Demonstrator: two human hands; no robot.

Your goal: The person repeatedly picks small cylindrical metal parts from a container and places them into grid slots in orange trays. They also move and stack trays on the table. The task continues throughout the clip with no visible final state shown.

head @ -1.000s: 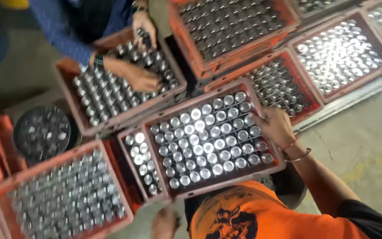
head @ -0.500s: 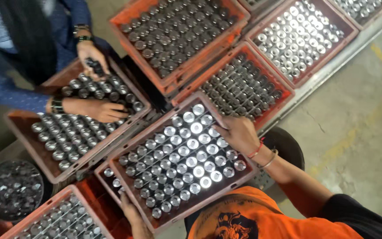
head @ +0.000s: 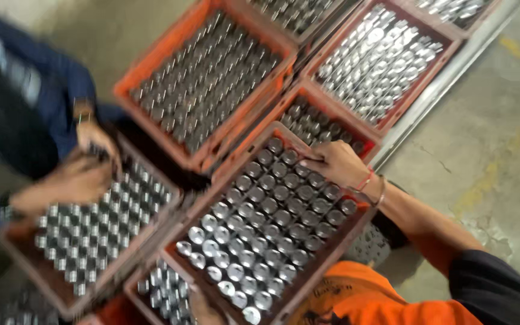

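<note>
While right hand (head: pixel 336 164) clenches far rim of orange crate (head: pixel 323 260); left hand (head: pixel 203 307) grips near rim; steel cylinders (head: pixel 266 222) between fingers look heavy; rims stiff, best holds.

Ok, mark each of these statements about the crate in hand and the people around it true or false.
1. The right hand grips the far rim of an orange plastic crate. True.
2. That crate holds glass bottles. False: it holds rows of shiny metal cylinders.
3. A co-worker in a blue sleeve handles another crate on the left. True.
4. The right wrist is bare. False: it wears a red thread and a thin bangle.
</note>
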